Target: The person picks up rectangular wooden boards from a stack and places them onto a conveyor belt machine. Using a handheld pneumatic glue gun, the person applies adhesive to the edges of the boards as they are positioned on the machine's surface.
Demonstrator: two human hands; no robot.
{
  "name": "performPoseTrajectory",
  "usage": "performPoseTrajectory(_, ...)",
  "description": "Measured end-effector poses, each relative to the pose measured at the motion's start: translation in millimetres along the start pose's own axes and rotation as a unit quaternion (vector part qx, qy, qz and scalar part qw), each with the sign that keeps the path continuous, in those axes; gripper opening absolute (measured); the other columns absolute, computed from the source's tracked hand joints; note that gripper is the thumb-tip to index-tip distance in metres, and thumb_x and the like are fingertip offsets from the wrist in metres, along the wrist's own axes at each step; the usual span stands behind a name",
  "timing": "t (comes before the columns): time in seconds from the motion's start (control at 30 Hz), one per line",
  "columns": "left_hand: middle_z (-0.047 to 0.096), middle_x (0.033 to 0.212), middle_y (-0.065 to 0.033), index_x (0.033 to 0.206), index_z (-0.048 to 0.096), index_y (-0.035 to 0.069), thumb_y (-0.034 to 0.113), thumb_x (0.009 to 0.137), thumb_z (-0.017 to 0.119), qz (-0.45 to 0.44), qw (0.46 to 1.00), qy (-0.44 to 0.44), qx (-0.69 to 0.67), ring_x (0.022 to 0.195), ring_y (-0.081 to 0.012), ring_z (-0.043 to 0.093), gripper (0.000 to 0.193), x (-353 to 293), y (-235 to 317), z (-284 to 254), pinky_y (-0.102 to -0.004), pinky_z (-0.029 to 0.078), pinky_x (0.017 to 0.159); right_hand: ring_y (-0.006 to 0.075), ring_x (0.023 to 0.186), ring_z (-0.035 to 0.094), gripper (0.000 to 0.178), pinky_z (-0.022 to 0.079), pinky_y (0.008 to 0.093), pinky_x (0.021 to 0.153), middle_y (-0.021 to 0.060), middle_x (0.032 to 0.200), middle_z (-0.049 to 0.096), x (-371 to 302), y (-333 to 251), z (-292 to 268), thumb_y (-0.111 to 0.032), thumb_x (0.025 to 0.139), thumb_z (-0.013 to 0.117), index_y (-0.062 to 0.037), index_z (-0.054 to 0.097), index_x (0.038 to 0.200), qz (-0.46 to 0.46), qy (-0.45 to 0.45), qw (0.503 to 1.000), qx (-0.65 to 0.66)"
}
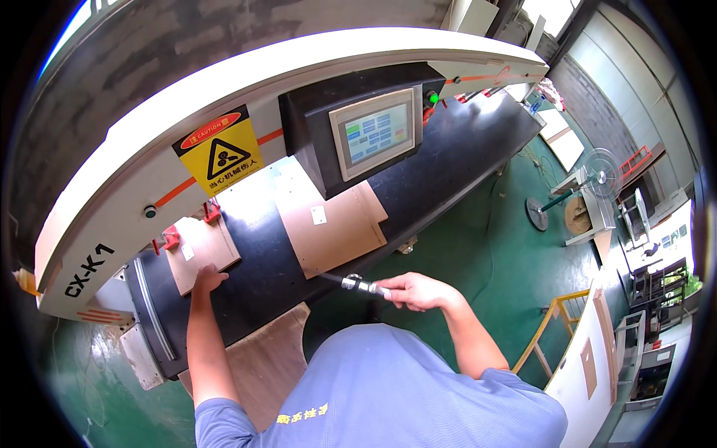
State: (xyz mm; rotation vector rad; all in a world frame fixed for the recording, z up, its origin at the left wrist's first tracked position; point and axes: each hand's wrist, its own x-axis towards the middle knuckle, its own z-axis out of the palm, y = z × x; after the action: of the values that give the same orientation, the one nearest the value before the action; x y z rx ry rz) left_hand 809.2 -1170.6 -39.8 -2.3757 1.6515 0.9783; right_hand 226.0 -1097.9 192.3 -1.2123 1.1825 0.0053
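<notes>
My left hand (210, 278) is at the near edge of a small brown board (205, 250), its fingers closed over that edge. The board lies on the black machine table (258, 272) and carries a small white label. Red clamps (171, 237) touch its far side. In my right hand (418, 292), the fingers are wrapped round a slim silver air blow gun (358, 284). Its thin dark nozzle points left, towards a larger brown board (328, 231). That board also bears a white label, and its far part passes under the control panel.
A white machine beam (299, 71) with a touchscreen (373, 133) arches over the table. Another brown panel (265, 358) stands by my left side. Across the green floor are a pedestal fan (601, 177), a yellow frame (549, 328) and a large white board (579, 373).
</notes>
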Motion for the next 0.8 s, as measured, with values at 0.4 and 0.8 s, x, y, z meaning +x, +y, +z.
performPoseTrajectory(0.4, 0.066, 0.116, -0.0284, 0.106, 0.070, -0.004, 0.045, 0.077, 0.075, 0.011, 0.999, 0.036, 0.030, 0.112, -0.0404, 0.063, 0.058, 7.9, 1.0, 3.8, -0.0452, 0.048, 0.097, 0.0118, 0.081, 0.057, 0.053, 0.048, 0.0267, 0.068, 0.0049, 0.104, 0.063, 28.5, 11.0, 40.0, -0.032, 0.105, 0.050, -0.0076, 0.041, 0.152, -0.018, -0.007, 0.999, -0.042)
performPoseTrajectory(0.8, 0.067, 0.114, -0.0296, 0.105, 0.071, -0.007, 0.048, 0.076, 0.075, 0.023, 0.999, 0.019, 0.025, 0.113, -0.0425, 0.062, 0.062, 14.4, -8.6, 4.2, -0.0450, 0.047, 0.101, 0.0169, 0.078, 0.064, 0.041, 0.051, 0.0322, 0.074, 0.0090, 0.090, 0.068, 23.6, 1.3, 43.8, -0.030, 0.094, 0.066, 0.0002, 0.061, 0.121, -0.021, 0.035, 0.992, -0.122)
